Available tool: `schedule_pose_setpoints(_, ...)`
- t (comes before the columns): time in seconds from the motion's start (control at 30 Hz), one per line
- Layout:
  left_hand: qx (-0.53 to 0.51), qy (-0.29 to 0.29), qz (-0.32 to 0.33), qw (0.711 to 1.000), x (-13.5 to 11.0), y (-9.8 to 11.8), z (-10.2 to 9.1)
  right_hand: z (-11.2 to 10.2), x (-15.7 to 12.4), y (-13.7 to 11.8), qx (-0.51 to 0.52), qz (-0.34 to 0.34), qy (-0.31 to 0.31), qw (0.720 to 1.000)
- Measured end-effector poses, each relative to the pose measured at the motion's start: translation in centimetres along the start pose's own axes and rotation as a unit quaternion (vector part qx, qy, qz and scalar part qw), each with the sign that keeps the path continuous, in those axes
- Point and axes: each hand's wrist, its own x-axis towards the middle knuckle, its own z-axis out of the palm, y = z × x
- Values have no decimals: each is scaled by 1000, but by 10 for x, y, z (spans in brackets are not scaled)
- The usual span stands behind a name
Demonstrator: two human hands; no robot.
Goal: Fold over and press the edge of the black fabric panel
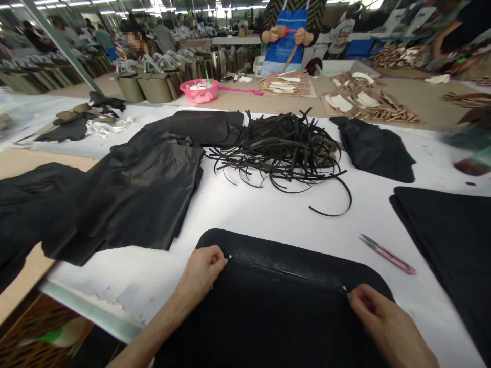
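Observation:
A large black panel [276,317] with rounded far corners, looking like leather, lies before me on the white table. A straight seam or slit line [284,272] with a shinier band beside it crosses its far part, and a small white bit shows at each end. My left hand [205,268] is closed in a pinch on the panel at the line's left end. At the right end my right hand [378,317] pinches the panel with thumb and curled fingers. Whether a thin strip is also between the fingers cannot be seen. Pink-handled thread snips [389,255] lie right of the panel.
Beyond the panel is a tangled heap of black strips [286,145]. Black sheets [141,179] lie left, and more black pieces [448,245] right. A pink basket [199,92] and olive bags [153,84] stand farther back. A person in a blue apron [289,36] works opposite.

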Motion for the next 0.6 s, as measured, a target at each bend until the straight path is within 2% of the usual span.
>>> schedule_pose_setpoints(0.3, 173, 38, 45, 983, -7, 10, -4, 1, -7, -12, 3, -2, 48, 999)
schedule_pose_setpoints(0.43, 251, 76, 162, 951, -11, 5, 7, -2, -13, -21, 0, 12, 86, 996)
schedule_pose_setpoints(0.5, 253, 86, 216, 939, -11, 0, 12, -4, -16, -24, -8, 18, 108, 994)
schedule_pose_setpoints(0.6, 221, 101, 257, 935, -9, -7, 14, -8, -19, -23, 1, -3, 118, 993)
